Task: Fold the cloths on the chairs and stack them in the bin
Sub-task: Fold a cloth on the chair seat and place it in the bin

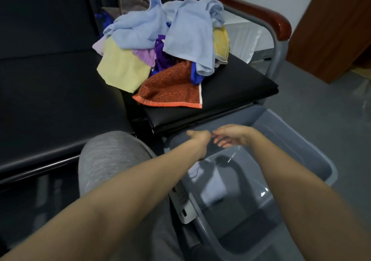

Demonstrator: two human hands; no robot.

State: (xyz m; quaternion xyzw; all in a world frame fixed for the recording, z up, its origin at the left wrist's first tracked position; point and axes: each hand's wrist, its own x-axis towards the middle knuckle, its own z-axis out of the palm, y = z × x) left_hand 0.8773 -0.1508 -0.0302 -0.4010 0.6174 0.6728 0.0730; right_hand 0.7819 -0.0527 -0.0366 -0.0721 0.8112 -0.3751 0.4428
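A heap of loose cloths [160, 39] lies on the black seat of the right chair [230, 92]: light blue ones on top, a yellow one [120, 70] at the left, an orange-brown towel [170, 92] at the front. A grey plastic bin [313, 152] stands on the floor in front of that chair. Both my arms reach over it. My left hand [199, 140] has its fingers curled on a dark grey cloth [180, 143] at the bin's far-left end. My right hand [232, 135] hovers beside it with relaxed fingers, holding nothing. A pale cloth [212, 190] lies deeper in the bin.
A second black chair [50, 100] stands to the left. My knee in grey trousers [108, 160] is by the bin's left side, with a white box-like object [184, 206] between them. The right chair has a wooden armrest [261, 13]; a brown door [331, 29] is beyond.
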